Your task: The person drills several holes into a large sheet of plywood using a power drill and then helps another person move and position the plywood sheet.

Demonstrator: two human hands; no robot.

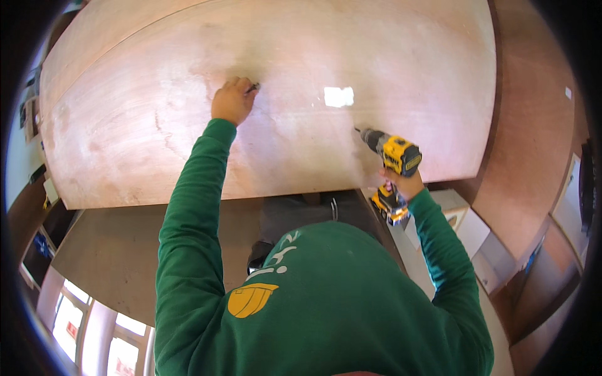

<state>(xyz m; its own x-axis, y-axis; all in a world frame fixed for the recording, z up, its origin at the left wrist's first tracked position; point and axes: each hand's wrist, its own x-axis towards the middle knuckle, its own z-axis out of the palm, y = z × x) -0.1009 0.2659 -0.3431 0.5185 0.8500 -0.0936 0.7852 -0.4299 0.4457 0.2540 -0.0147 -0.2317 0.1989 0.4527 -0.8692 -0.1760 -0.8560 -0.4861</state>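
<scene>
My right hand [407, 183] is wrapped round the grip of a yellow and black cordless drill [400, 152]. Its dark chuck and thin bit point up and left, with the tip at or just above a large pale plywood panel [295, 160]. My left hand [232, 101] is closed over the same panel, left of the drill. From its fingers pokes a small dark thing [253, 88], too small to name. A wide gap of bare plywood lies between the two hands.
The panel's near edge runs in front of my body, above a dark brown surface [119, 250]. At the right stand a reddish-brown wooden panel [533, 131] and a white box-like piece [470, 232]. Bright windows [69, 319] show at the lower left.
</scene>
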